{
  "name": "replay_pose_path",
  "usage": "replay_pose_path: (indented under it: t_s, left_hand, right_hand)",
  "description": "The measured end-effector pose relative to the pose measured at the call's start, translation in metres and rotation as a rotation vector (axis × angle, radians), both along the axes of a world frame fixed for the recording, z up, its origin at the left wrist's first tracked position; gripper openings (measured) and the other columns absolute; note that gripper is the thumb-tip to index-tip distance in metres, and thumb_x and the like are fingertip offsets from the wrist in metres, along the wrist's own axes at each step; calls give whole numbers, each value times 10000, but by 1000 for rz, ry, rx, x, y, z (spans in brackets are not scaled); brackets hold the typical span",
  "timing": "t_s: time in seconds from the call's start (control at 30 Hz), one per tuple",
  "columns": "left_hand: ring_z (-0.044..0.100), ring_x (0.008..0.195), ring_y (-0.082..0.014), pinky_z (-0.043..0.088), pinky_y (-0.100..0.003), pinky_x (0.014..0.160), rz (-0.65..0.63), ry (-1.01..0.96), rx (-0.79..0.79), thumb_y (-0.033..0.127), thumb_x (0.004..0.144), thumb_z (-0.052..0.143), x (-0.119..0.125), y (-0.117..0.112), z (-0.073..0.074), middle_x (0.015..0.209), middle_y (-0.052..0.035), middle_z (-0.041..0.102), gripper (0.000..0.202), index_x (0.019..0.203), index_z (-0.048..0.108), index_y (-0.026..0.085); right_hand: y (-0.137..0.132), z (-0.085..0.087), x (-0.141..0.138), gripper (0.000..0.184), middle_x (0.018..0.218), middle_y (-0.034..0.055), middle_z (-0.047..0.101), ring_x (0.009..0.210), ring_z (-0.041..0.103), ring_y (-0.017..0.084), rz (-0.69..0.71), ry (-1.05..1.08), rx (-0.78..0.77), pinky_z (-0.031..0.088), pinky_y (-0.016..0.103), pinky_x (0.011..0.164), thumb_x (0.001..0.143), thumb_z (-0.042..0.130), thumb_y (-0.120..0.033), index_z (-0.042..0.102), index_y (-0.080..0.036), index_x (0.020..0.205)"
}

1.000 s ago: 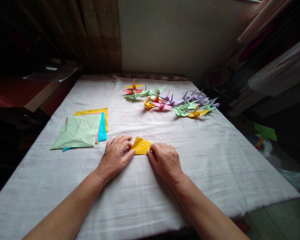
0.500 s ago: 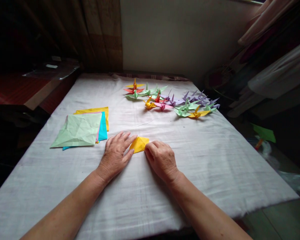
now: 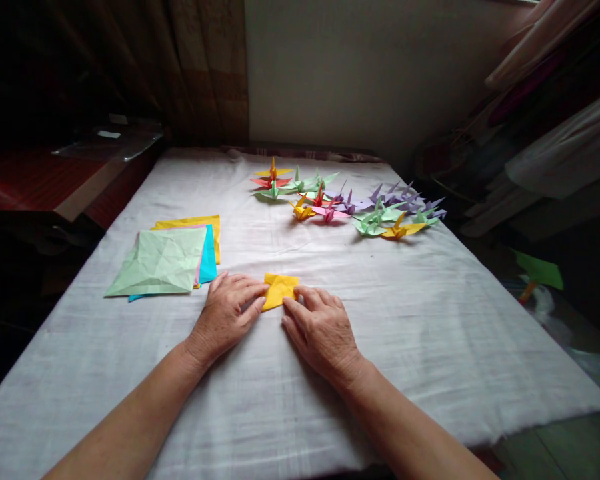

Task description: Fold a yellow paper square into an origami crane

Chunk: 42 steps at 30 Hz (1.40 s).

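Observation:
A small folded yellow paper [image 3: 279, 289] lies flat on the white cloth of the table [image 3: 430, 320]. My left hand [image 3: 227, 315] rests palm down at its left edge, fingers stretched out and pressing on it. On the paper's right side my right hand [image 3: 320, 330] also lies flat, with its fingertips touching the lower right corner. Neither hand lifts the paper.
A stack of flat coloured sheets [image 3: 165, 260], pale green on top, lies to the left. Several folded paper cranes [image 3: 350, 203] in mixed colours stand at the far side. A dark wooden surface [image 3: 45, 187] borders the left; hanging cloth [image 3: 555, 147] fills the right.
The yellow paper has gone from a wider triangle to a smaller squarish fold. My right hand has moved left and flattened onto it; my left hand has stayed beside it.

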State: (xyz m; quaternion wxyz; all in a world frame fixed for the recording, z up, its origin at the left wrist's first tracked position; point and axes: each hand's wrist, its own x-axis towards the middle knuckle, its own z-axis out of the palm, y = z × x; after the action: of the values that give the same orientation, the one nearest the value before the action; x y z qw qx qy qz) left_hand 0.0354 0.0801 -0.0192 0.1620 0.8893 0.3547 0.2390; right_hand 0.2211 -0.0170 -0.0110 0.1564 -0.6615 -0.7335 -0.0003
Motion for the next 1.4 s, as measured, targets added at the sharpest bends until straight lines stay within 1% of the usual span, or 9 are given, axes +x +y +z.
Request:
replay_pose_path:
  t_s: [0.33,0.53,0.63,0.73,0.83,0.93,1.03,1.2,1.4]
  left_hand:
    - [673,909,-200,414,-426,951,-29,-115,-58,263,913,547,-5,1,-4,963,-5,761,196,1017,713,253]
    - [653,920,-196,414,-421,978,-56,-92,-55,224,895,537,-7,1,0,948,-3,745,183,973,701,251]
    - [657,911,-189,415,-408,983,-52,-108,-16,239,902,539,-8,0,4,946,-2,744,187,1037,668,245]
    - [644,986,-207,418,-407,973,-1,-69,84,213,891,543,-11,3,8,1032,-32,728,302,1186,607,229]
    - [566,1196,-259,351,-481,1037,9,47,190,122,873,502,-14,10,6,1259,-49,665,417,1245,601,280]
    - [485,1317,-288,290,-541,1080,-64,118,197,112,893,495,-14,19,-1,1355,-24,621,386,1182,654,312]
    - [544,1266,-277,274,-562,1098,-116,116,171,177,928,516,-11,22,-5,1263,-17,686,250,1062,697,285]
    - [562,1251,-285,274,-552,1109,-208,97,234,213,938,519,-7,12,4,1222,-22,706,176,931,693,235]
    - [621,1142,-233,287,-477,1117,-283,48,188,232,913,563,-3,-5,9,1112,-3,738,101,901,664,231]
  right_hand:
    - [5,2,-3,243,1018,66,657,934,541,238,-23,9,-31,350,361,783,920,582,-360,675,-243,1112]
    - [7,1,-9,358,1190,92,632,1032,538,272,26,36,8,372,396,861,877,631,-443,639,-228,1163]
    - [7,-1,-10,367,1239,107,617,1094,533,289,38,50,21,389,409,904,854,659,-446,646,-223,1145]
    - [8,-2,-9,272,1238,110,620,1128,540,285,56,68,26,409,411,936,873,639,-382,669,-222,1090]
    - [10,-4,-6,248,1252,131,615,1180,532,290,90,83,35,422,421,975,890,607,-332,675,-204,1090]
    - [11,-6,-4,278,1261,144,613,1211,527,298,122,96,44,431,433,1007,882,609,-318,671,-189,1121]
    - [11,-8,-2,322,1291,157,604,1233,518,316,148,99,64,432,452,1028,865,631,-334,664,-173,1142]
    - [10,-8,-2,458,1345,167,581,1257,501,337,175,78,70,419,487,1043,854,649,-451,632,-173,1218]
    - [8,-10,-1,231,1281,101,634,1152,560,258,142,34,184,457,399,950,944,560,-318,690,-254,1124]
